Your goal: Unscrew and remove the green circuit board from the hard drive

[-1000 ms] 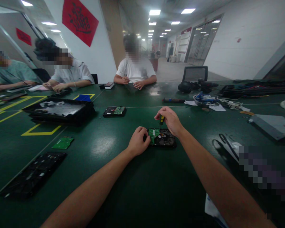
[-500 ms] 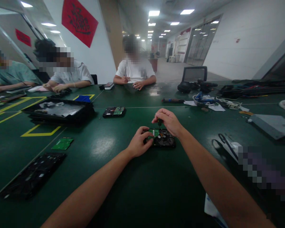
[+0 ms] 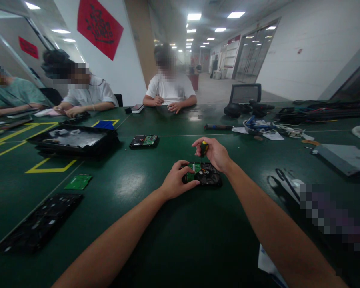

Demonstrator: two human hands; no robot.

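Observation:
A black hard drive (image 3: 211, 178) with a green circuit board (image 3: 195, 167) on its upper face lies flat on the table before me. My left hand (image 3: 177, 180) grips its left end, fingers over the board and thumb along the near edge. Above the drive, my right hand (image 3: 216, 154) holds a small screwdriver (image 3: 203, 148) by its black and yellow handle. The screwdriver's tip is too faint to make out. Another hard drive (image 3: 144, 141) with its board in place lies farther off to the left.
At left are a loose green circuit board (image 3: 78, 181), more black drives (image 3: 42, 222) and stacked black trays (image 3: 75, 138). A grey metal box (image 3: 345, 159), cables (image 3: 288, 130) and a dark-handled tool (image 3: 218, 127) lie to the right. Several people sit across the table.
My right hand has lifted the screwdriver slightly and tilted it, so more of its yellow handle shows. My left thumb has stretched out along the drive's near edge.

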